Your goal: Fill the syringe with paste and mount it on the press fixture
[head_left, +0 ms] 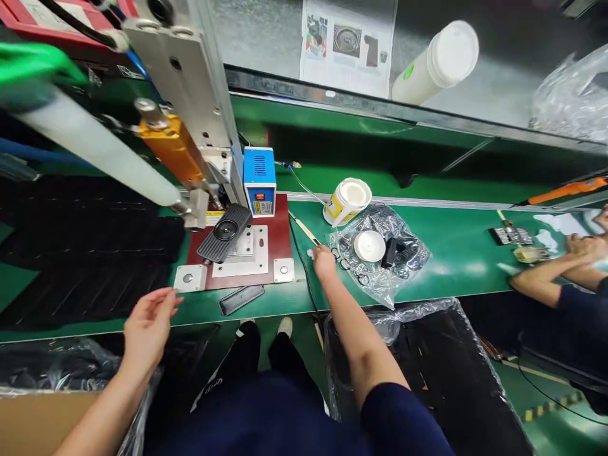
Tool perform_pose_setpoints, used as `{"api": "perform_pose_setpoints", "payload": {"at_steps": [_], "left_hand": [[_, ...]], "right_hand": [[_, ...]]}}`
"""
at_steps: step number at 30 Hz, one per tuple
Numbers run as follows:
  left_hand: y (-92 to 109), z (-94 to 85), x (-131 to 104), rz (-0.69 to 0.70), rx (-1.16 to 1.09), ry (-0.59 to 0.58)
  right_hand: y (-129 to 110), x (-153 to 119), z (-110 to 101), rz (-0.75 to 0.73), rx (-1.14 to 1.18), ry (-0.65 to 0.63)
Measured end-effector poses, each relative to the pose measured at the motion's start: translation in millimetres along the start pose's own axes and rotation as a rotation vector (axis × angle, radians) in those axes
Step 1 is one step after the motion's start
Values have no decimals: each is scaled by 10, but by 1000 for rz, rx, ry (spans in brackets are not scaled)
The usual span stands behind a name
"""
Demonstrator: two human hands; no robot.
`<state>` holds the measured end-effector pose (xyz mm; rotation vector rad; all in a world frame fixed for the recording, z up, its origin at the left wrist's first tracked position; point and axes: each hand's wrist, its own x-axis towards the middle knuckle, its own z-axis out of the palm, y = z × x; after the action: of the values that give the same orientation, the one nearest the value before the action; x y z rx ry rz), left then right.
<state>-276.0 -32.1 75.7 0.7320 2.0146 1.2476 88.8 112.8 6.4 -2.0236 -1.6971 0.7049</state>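
Note:
My right hand [324,261] is closed at the near end of a slim cream-coloured stick-like tool [305,228], whose exact kind I cannot make out. To its right, a clear plastic bag [403,253] bears a round white lid [369,246], a small black part [389,253] and scissors-like rings [351,266]. My left hand [149,323] hovers near the press base's left corner, fingers loosely bent and apart, with nothing visible in them. A black ribbed speaker-like part [225,232] rests tilted on the press fixture [259,253]. A dark flat frame [241,300] lies at the bench's front edge.
A metal press column [190,82] with an orange cylinder [175,149] rises at left. Behind stand a blue box [259,183] and a white tub [349,199]. Black trays [80,247] lie left; a plastic-lined bin [427,367] sits below right. A co-worker's arms [555,272] are at far right.

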Motion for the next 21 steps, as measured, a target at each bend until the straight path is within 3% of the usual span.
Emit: {"api": "perform_pose_setpoints", "payload": {"at_steps": [3, 6, 8, 12, 14, 18, 21], "left_hand": [[-153, 53, -267, -26, 44, -74], [-297, 35, -451, -99, 75, -69], [-356, 49, -543, -141, 80, -56], [-362, 173, -665, -112, 56, -105], [-369, 217, -694, -90, 55, -136], [-489, 158, -715, -73, 114, -149], [-587, 65, -733, -29, 161, -173]], "right_hand": [[153, -307, 31, -70, -136, -95], [268, -634, -48, -130, -267, -164], [237, -562, -62, -162, -346, -186], [36, -115, 48, -184, -462, -160], [12, -130, 65, -196, -494, -168], [157, -461, -72, -218, -544, -230], [189, -286, -153, -166, -595, -205]]}}
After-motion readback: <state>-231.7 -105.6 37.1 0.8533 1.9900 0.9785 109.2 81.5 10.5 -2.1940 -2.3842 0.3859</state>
